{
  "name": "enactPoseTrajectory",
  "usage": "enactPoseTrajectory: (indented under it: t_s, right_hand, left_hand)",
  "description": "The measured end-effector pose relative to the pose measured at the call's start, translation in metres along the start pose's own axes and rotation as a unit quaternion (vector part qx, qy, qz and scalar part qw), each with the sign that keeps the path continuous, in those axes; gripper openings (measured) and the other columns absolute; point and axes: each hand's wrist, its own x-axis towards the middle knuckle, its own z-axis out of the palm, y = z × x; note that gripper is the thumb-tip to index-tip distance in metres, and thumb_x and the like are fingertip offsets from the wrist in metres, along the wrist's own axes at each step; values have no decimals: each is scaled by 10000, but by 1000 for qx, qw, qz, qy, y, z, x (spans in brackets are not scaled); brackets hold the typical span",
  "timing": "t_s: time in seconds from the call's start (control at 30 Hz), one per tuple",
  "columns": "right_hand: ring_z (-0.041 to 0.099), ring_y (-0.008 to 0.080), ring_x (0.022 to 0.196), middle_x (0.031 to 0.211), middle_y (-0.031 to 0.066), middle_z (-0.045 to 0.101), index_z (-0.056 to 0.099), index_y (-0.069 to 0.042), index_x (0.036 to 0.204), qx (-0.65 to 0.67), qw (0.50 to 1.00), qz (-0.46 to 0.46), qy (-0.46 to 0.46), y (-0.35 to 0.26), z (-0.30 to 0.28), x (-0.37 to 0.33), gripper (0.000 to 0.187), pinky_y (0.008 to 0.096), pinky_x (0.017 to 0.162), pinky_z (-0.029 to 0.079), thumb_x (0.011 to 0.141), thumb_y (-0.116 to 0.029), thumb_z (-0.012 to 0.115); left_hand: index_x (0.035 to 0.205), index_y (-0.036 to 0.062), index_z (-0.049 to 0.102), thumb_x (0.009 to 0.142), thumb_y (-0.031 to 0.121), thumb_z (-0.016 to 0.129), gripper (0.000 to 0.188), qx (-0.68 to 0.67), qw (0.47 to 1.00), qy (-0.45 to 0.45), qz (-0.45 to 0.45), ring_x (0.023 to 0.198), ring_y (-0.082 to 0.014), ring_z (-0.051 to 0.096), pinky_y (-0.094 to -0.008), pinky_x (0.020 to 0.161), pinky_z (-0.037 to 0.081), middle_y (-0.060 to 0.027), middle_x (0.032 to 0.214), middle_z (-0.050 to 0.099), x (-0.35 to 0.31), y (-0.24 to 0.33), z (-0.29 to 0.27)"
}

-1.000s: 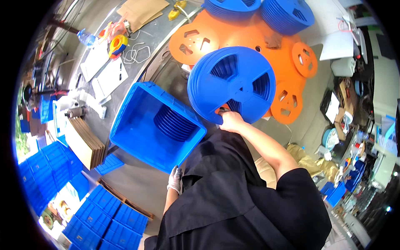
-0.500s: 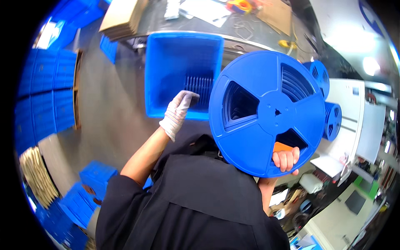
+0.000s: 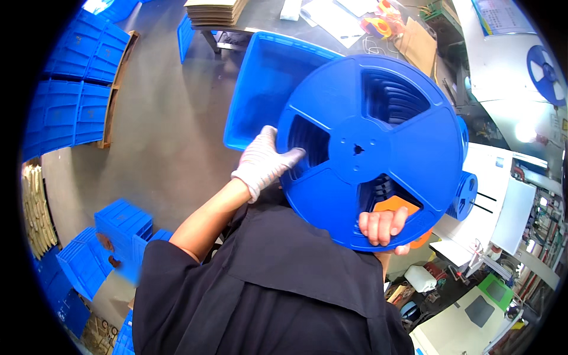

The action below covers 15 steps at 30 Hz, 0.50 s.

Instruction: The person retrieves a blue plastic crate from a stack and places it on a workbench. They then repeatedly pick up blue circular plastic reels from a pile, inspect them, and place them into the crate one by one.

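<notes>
A thick stack of large blue plastic reels (image 3: pixel 378 148) stands tilted in front of my chest, its cut-out windows showing several reels one behind another. My right hand (image 3: pixel 383 226), bare, grips the rim at the lower window, fingers through the opening. Beside those fingers is an orange piece (image 3: pixel 399 205) whose kind I cannot make out. My left hand (image 3: pixel 266 161), in a white striped glove, holds the left rim, its thumb across the left window. Behind the stack, partly covered by it, a blue plastic bin (image 3: pixel 260 89) stands against the workbench.
The workbench (image 3: pixel 260 21) carries flat cardboard (image 3: pixel 216 12), papers (image 3: pixel 334 23) and an orange tape dispenser (image 3: pixel 378 26). More blue reels (image 3: pixel 464 196) sit on the right. Blue crates are stacked at the left (image 3: pixel 77 112) and lower left (image 3: pixel 124 228).
My left hand has come from over the bin to the left rim of the reels. The stack has shifted left and now covers more of the bin. The view has turned somewhat.
</notes>
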Motion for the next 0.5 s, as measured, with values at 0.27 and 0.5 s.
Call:
enactPoseTrajectory:
  t_s: [0.27,0.5]
  right_hand:
    - [525,172,602,699,15,543,444,-98,1018,27,997,50,-51,-4,-5,1,405,347,678,374,710,-221,677]
    - [510,148,563,658,0,534,457,-112,930,49,997,64,10,-2,-2,1,348,327,669,380,724,-243,706]
  left_hand:
    - [949,15,523,794,298,775,409,-241,970,-7,-9,720,-110,534,-278,659,471,-41,787,577,-11,-33,1]
    - [1108,15,482,800,186,779,461,-402,912,66,48,763,-82,521,-251,699,473,-20,859,580,-28,-30,8]
